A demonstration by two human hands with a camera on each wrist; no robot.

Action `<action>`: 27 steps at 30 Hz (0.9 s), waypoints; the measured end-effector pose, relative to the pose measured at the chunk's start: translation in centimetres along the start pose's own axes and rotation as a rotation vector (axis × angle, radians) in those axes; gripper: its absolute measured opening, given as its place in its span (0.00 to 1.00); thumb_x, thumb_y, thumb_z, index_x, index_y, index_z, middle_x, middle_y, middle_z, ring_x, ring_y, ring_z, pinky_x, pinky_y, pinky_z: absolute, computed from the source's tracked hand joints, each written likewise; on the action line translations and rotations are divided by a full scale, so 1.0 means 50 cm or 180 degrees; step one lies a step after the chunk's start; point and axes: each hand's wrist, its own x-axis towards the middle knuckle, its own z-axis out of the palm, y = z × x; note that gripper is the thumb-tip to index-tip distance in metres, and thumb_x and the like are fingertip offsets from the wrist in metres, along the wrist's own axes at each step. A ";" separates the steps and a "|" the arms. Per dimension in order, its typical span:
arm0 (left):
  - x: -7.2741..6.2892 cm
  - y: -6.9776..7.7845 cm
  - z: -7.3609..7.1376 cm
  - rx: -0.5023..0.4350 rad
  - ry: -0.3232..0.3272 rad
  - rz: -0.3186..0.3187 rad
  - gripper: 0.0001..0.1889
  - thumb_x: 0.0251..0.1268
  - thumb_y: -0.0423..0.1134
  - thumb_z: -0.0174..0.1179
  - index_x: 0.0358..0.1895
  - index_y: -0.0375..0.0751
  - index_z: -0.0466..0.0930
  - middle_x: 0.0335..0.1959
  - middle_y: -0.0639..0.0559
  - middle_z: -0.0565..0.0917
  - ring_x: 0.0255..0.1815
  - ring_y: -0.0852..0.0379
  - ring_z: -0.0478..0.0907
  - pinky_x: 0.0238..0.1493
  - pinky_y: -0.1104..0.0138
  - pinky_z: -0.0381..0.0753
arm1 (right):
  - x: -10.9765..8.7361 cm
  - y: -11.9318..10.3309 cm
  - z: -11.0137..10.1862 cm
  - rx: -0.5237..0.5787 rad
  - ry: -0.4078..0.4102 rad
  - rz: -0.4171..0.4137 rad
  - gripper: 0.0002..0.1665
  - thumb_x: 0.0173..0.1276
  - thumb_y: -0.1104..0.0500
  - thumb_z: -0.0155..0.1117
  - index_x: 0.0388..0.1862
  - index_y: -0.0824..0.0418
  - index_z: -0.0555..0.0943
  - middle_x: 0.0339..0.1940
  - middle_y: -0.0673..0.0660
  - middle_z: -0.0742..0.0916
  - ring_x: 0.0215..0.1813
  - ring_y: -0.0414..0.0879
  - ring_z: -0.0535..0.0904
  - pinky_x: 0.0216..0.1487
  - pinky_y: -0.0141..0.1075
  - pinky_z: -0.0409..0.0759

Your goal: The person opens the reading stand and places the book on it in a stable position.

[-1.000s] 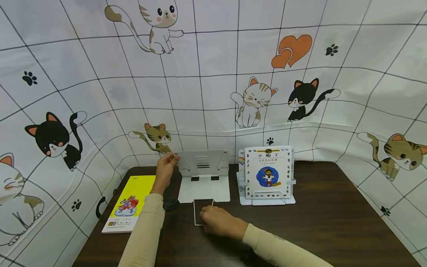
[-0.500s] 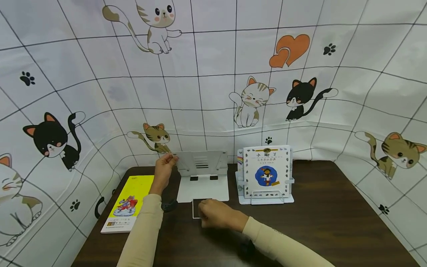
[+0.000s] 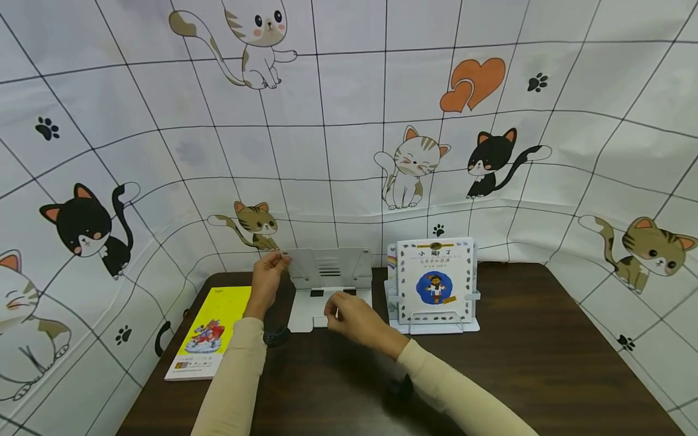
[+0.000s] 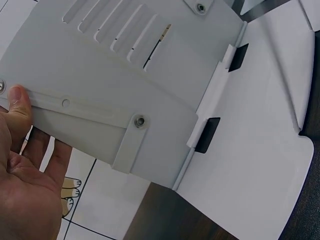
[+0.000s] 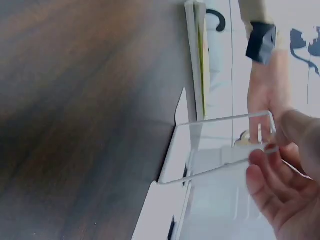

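A white metal book stand stands on the table, its back plate tilted up from a flat base. My left hand pinches the plate's upper left corner; in the left wrist view, the thumb lies on the plate and the fingers are behind it. At the base's front edge, my right hand grips the free end of a thin white wire frame. In the right wrist view, this frame stands raised from the base, with the fingertips around its end. Most of the frame is hidden behind that hand in the head view.
To the right stands a second book stand bearing a white picture book. A yellow-covered book lies at the left, near my left forearm. Behind the dark table hangs a white cat-print curtain.
My right hand has lifted the wire frame from lying flat on the table and swung it up toward the back plate. My left hand keeps its hold on the plate's corner.
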 end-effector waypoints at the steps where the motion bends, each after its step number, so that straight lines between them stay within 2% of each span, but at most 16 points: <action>1: -0.001 0.001 0.001 0.0000 -0.0002 -0.0011 0.10 0.77 0.30 0.63 0.40 0.22 0.78 0.29 0.61 0.82 0.41 0.66 0.78 0.50 0.76 0.80 | 0.003 0.005 0.001 0.0050 0.0102 0.0056 0.03 0.74 0.65 0.66 0.43 0.58 0.82 0.41 0.52 0.86 0.39 0.40 0.82 0.39 0.29 0.80; 3: -0.002 0.003 0.000 0.0013 -0.0012 -0.0040 0.10 0.78 0.30 0.62 0.42 0.21 0.79 0.32 0.62 0.85 0.42 0.67 0.80 0.51 0.77 0.80 | 0.008 0.014 0.005 0.0122 0.0270 0.0171 0.03 0.77 0.65 0.64 0.46 0.61 0.82 0.43 0.54 0.86 0.40 0.44 0.85 0.40 0.31 0.83; 6: -0.003 0.001 0.001 0.0006 0.0005 -0.0002 0.09 0.78 0.30 0.63 0.45 0.23 0.83 0.35 0.62 0.87 0.42 0.69 0.81 0.52 0.78 0.80 | 0.014 0.033 0.017 0.0151 0.0366 0.0387 0.03 0.78 0.65 0.65 0.47 0.62 0.82 0.43 0.56 0.87 0.42 0.46 0.86 0.41 0.33 0.85; 9: -0.004 -0.004 -0.002 -0.0050 0.0023 0.0135 0.04 0.77 0.31 0.64 0.43 0.33 0.87 0.35 0.64 0.87 0.41 0.71 0.81 0.51 0.79 0.80 | 0.019 0.052 0.031 0.0140 0.0342 0.0536 0.04 0.76 0.66 0.67 0.47 0.63 0.82 0.42 0.56 0.87 0.42 0.46 0.86 0.41 0.34 0.85; 13: -0.006 -0.007 -0.001 -0.0139 -0.0008 0.0302 0.05 0.75 0.32 0.66 0.38 0.40 0.88 0.33 0.65 0.87 0.41 0.70 0.81 0.49 0.78 0.78 | 0.016 0.074 0.045 0.0202 0.0262 0.0689 0.03 0.75 0.68 0.68 0.44 0.64 0.81 0.40 0.58 0.89 0.41 0.47 0.86 0.40 0.35 0.84; 19: -0.008 0.000 0.002 0.0069 0.0033 0.0106 0.08 0.77 0.30 0.64 0.35 0.32 0.83 0.30 0.56 0.82 0.43 0.64 0.77 0.52 0.74 0.78 | 0.012 0.092 0.057 0.0564 0.0267 0.0901 0.03 0.76 0.68 0.67 0.46 0.67 0.82 0.42 0.61 0.91 0.44 0.53 0.90 0.42 0.39 0.88; 22: -0.009 0.001 0.001 0.0098 0.0059 0.0036 0.09 0.77 0.30 0.63 0.36 0.28 0.81 0.32 0.52 0.83 0.43 0.63 0.76 0.52 0.74 0.78 | 0.016 0.102 0.064 0.0659 0.0287 0.0958 0.04 0.76 0.67 0.66 0.47 0.67 0.83 0.44 0.61 0.91 0.45 0.53 0.91 0.42 0.39 0.88; 27: -0.013 -0.003 -0.002 0.0103 0.0064 0.0011 0.10 0.78 0.31 0.62 0.34 0.29 0.80 0.32 0.51 0.84 0.42 0.63 0.76 0.53 0.73 0.78 | 0.025 0.115 0.074 0.0690 0.0274 0.1106 0.04 0.76 0.66 0.67 0.46 0.66 0.83 0.43 0.61 0.91 0.43 0.52 0.90 0.40 0.38 0.88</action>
